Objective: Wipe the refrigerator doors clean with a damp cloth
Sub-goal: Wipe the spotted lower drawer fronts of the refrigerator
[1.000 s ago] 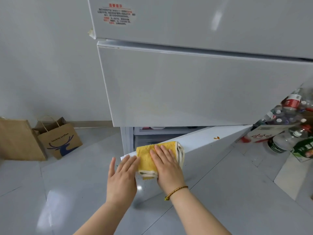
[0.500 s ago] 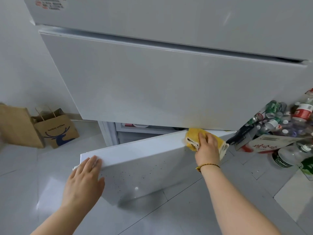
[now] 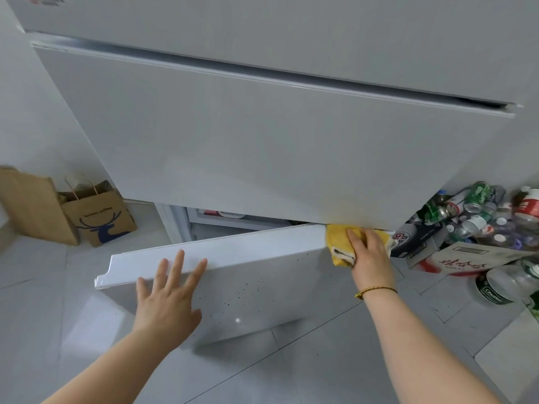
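The white refrigerator's lowest door [image 3: 262,290] stands swung open, its front speckled with dark spots. My right hand [image 3: 369,258] grips a folded yellow cloth [image 3: 338,243] against the right end of that door's top edge, just under the middle door [image 3: 262,147]. My left hand [image 3: 169,293] lies flat with spread fingers on the left part of the open door, fingertips on its top edge. The upper door [image 3: 291,33] fills the top of the view.
Two brown paper bags [image 3: 99,220] stand on the grey tiled floor by the wall at the left. At the right lies a pile of plastic bottles and cans [image 3: 481,217] with cardboard boxes [image 3: 455,258]. Drawers [image 3: 215,220] show inside the open compartment.
My right hand has slid the cloth from the door's left end along the top edge to the right end. My left hand has spread flat on the door's left part.
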Demonstrator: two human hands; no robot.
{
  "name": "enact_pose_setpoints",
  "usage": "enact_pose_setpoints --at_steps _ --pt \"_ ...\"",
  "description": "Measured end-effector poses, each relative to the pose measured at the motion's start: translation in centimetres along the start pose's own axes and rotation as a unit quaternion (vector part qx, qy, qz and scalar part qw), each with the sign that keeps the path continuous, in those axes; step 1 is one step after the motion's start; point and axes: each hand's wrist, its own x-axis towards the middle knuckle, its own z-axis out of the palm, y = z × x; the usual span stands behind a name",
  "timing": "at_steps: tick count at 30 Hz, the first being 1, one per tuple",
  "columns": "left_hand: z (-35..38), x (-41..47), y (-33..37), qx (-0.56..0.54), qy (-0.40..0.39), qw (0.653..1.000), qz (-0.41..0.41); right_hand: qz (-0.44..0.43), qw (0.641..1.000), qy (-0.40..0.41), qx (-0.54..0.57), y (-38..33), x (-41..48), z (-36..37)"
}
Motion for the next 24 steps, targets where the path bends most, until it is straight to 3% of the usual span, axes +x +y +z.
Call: enact_pose_setpoints --at_steps 3,7,12,17,20,24 --pt "0.1 0.3 1.0 -0.012 -0.019 1.0 -0.015 -0.001 0.999 -0.042 -0.012 2.4 0.4 -1.1" --pt "-0.1 0.3 0.4 0.036 -0.01 0.999 -0.009 0.041 0.998 -0.037 0.025 3.6 0.5 -1.3" --pt "0.1 0.0 0.7 0.035 -0.014 0.999 -0.018 0.083 0.994 0.042 0.052 -0.2 -0.1 1.2" --pt "0.1 0.4 0.4 0.03 -0.002 0.999 -0.011 -0.067 0.997 0.023 0.023 -7.5 -0.2 3.8" --pt "-0.1 0.8 0.0 0.01 0.013 1.0 -0.006 -0.134 0.99 0.032 -0.015 -6.6 0.0 3.5" --pt "0.4 0.7 -1.8 -0.139 0.081 0.987 -0.002 -0.125 0.989 0.075 -0.026 -4.2 0.3 3.4"
